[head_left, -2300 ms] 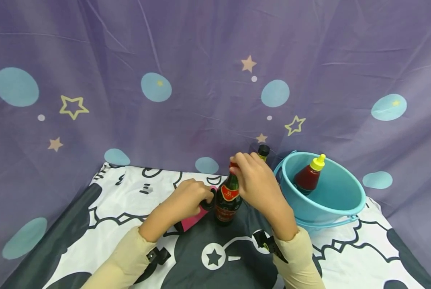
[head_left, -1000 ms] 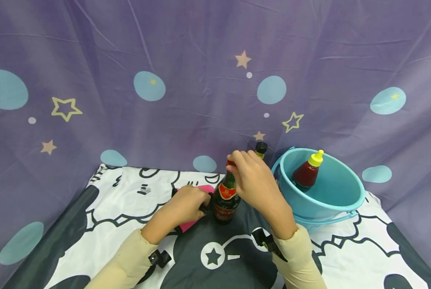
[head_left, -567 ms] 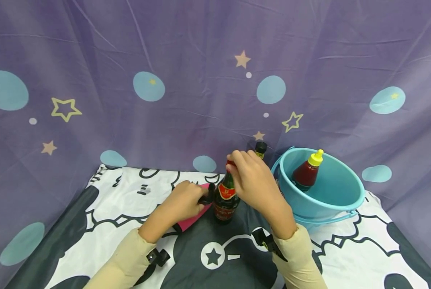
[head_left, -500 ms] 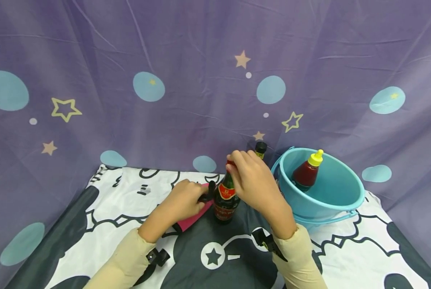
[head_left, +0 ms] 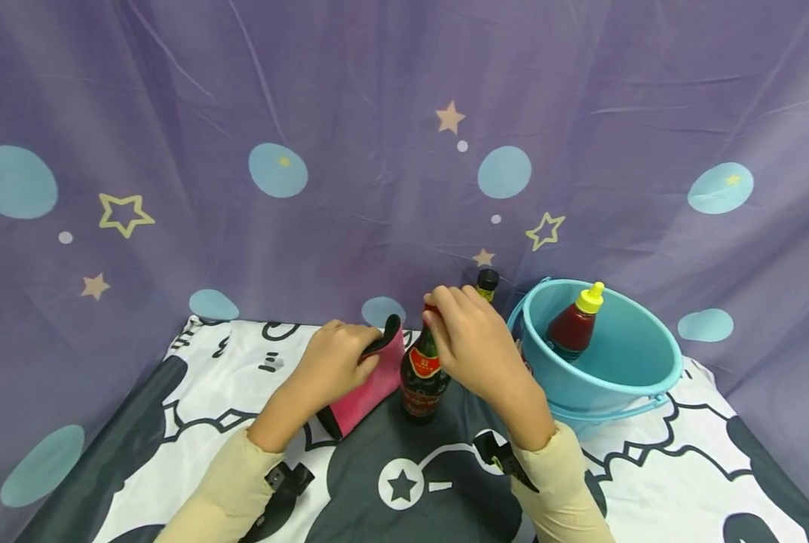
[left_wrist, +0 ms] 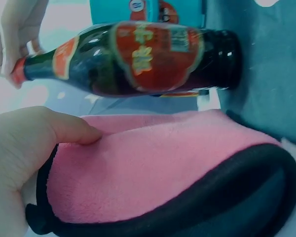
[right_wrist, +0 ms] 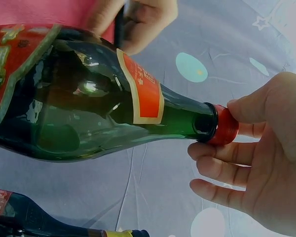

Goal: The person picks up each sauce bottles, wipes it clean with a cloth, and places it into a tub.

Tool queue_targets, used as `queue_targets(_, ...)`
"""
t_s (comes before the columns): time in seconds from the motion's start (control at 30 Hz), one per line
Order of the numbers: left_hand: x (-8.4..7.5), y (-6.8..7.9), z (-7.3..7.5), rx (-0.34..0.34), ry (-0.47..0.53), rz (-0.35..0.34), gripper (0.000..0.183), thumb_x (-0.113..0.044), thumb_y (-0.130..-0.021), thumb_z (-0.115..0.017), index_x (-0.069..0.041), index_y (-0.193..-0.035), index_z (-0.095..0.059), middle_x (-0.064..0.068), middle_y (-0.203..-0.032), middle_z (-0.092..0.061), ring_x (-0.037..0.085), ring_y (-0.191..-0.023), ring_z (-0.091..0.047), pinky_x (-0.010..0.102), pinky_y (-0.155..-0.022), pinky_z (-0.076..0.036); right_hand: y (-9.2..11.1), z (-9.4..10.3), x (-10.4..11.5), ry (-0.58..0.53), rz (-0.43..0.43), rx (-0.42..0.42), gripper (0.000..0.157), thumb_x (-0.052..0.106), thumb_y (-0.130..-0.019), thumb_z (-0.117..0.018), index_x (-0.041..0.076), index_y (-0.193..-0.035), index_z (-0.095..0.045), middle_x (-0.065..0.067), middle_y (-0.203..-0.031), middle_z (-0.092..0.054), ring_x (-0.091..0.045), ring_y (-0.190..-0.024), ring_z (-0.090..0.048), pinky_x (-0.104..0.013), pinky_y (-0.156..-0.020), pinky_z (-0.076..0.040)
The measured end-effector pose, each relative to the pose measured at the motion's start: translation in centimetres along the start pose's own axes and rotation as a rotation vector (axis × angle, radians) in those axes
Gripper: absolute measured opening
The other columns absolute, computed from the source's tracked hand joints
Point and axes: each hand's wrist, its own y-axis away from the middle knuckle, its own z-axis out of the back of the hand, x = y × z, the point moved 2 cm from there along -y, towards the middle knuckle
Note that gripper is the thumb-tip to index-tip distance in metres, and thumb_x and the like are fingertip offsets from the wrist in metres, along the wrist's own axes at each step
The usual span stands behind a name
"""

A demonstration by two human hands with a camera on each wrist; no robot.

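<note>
A green glass bottle (head_left: 423,377) with a red cap and red labels stands upright on the patterned cloth. My right hand (head_left: 475,343) pinches its red cap (right_wrist: 225,125) from above, thumb on one side and fingers on the other. Just left of the bottle, my left hand (head_left: 332,358) pinches the upper edge of a pink cloth (head_left: 366,388) with a black border. The left wrist view shows the thumb (left_wrist: 74,129) pressed on the plush pink face of the cloth (left_wrist: 138,173), which bends and hangs beside the bottle (left_wrist: 153,59).
A light blue bucket (head_left: 611,407) stands at the right, holding a dark red squeeze bottle (head_left: 572,328) with a yellow cap. Behind the right hand a second bottle (head_left: 488,283) with a black cap shows. A purple curtain (head_left: 377,226) hangs at the back.
My left hand has moved up and to the left, lifting the cloth's upper edge, so more of its pink face shows. The right hand keeps its pinch on the bottle cap.
</note>
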Motion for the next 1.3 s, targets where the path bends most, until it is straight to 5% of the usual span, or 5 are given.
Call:
queue_targets(0.37, 1.4, -1.6, 2.8, -0.213, 0.062, 0.03, 0.025, -0.015, -0.083, -0.08, -0.005, -0.105, -0.076, 0.009, -0.096, -0.079, 0.027, -0.085, -0.074, 0.045, -0.086, -0.056, 0.1, -0.2, 0.0, 0.002, 0.011, -0.014, 0.009, 0.017, -0.102, -0.057, 0.009, -0.105, -0.06, -0.001, -0.087, -0.062, -0.017, -0.074, -0.047, -0.03, -0.067, -0.04)
queue_targets(0.7, 0.8, -1.7, 3.5, -0.456, 0.079, -0.07, 0.022, -0.013, -0.082, -0.079, -0.001, -0.101, -0.076, 0.009, -0.09, -0.078, 0.026, -0.078, -0.072, 0.045, -0.087, -0.056, 0.1, -0.2, 0.0, 0.019, 0.015, -0.036, 0.01, 0.016, -0.102, -0.057, 0.008, -0.105, -0.06, -0.003, -0.089, -0.065, -0.019, -0.074, -0.049, -0.031, -0.068, -0.042)
queue_targets(1.1, -1.2, -1.5, 2.8, -0.506, 0.142, -0.238, 0.022, -0.006, -0.083, -0.072, -0.004, -0.105, -0.075, 0.009, -0.095, -0.078, 0.025, -0.083, -0.071, 0.043, -0.088, -0.055, 0.2, -0.2, 0.0, 0.021, 0.032, -0.041, 0.009, 0.018, -0.103, -0.056, 0.009, -0.101, -0.058, 0.0, -0.079, -0.054, -0.019, -0.071, -0.045, -0.031, -0.066, -0.038)
queue_targets(1.3, -1.6, -1.6, 2.4, -0.507, 0.145, -0.263, 0.023, -0.001, -0.082, -0.07, -0.003, -0.104, -0.076, 0.01, -0.095, -0.077, 0.025, -0.085, -0.072, 0.042, -0.087, -0.055, 0.2, -0.1, 0.0, 0.029, 0.033, -0.04, 0.01, 0.018, -0.103, -0.056, 0.008, -0.101, -0.057, -0.001, -0.077, -0.053, -0.019, -0.071, -0.044, -0.03, -0.065, -0.037)
